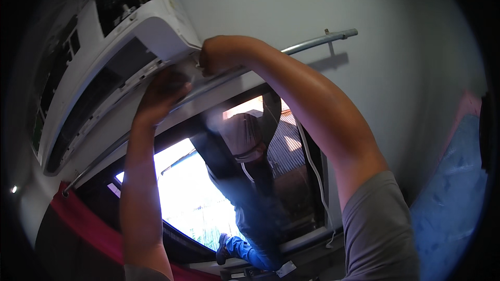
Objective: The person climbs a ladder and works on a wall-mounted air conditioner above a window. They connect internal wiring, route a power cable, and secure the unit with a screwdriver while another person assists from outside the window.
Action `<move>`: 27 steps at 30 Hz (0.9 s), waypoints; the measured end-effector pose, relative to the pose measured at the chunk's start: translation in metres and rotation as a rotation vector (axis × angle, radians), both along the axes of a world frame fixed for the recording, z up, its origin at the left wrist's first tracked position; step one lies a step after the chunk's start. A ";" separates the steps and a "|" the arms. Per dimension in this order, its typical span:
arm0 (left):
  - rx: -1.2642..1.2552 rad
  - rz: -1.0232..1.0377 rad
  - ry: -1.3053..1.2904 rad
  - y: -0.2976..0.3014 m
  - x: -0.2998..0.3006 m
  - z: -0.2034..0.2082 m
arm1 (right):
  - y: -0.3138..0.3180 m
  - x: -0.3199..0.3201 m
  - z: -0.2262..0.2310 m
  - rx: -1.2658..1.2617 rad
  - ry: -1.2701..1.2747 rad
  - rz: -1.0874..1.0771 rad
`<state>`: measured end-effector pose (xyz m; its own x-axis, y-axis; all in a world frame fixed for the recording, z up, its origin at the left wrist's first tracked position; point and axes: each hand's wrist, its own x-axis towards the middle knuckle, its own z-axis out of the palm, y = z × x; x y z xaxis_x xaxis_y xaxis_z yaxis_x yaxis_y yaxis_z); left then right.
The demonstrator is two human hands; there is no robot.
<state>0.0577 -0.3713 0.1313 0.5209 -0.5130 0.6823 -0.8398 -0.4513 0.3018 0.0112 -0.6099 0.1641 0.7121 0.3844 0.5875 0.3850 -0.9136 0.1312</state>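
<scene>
Right hand [216, 54] at air-conditioner indoor unit [169, 36] corner | left hand [165, 87] nearby | both grips: cannot tell, fingers obscured | risk: knuckles may strike curtain rod [317, 43], running close by

The right sleeve [383, 224] is short grey cloth, softly creased; the left sleeve [143, 272] shows a darker grey edge. Forearms [307, 91], left hand [162, 92] and right hand [219, 53] are bare.

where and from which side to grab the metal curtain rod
The metal curtain rod likely grips best near its right end, from the room side: it's bare, slim and round there, and its shadow suggests it stands off the wall.
</scene>
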 end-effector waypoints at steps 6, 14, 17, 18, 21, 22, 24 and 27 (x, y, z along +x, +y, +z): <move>0.003 -0.038 -0.016 0.001 0.006 0.002 | -0.006 -0.039 -0.026 0.175 -0.195 -0.103; 0.032 -0.111 -0.025 0.006 0.015 0.002 | 0.044 -0.019 -0.044 0.388 -0.201 -0.104; 0.100 -0.028 -0.163 0.006 0.034 0.000 | 0.060 -0.015 -0.048 0.413 -0.211 -0.250; 0.115 0.005 -0.261 0.005 0.041 -0.001 | 0.064 -0.013 -0.050 0.420 -0.234 -0.284; 0.241 -0.092 -0.504 0.006 0.052 -0.001 | 0.073 0.002 -0.056 0.447 -0.307 -0.275; 0.202 -0.100 -0.556 0.006 0.050 0.001 | 0.078 0.012 -0.048 0.302 -0.302 -0.170; 0.195 -0.128 -0.596 0.006 0.041 0.004 | 0.081 0.028 -0.033 0.014 -0.262 -0.026; 0.124 -0.091 -0.224 0.005 0.016 0.003 | 0.072 0.029 -0.023 0.124 -0.103 0.028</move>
<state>0.0741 -0.3668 0.1344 0.3120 -0.6376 0.7043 -0.9183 -0.3924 0.0515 0.0404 -0.5380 0.1414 0.6355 0.3230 0.7013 0.4006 -0.9144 0.0581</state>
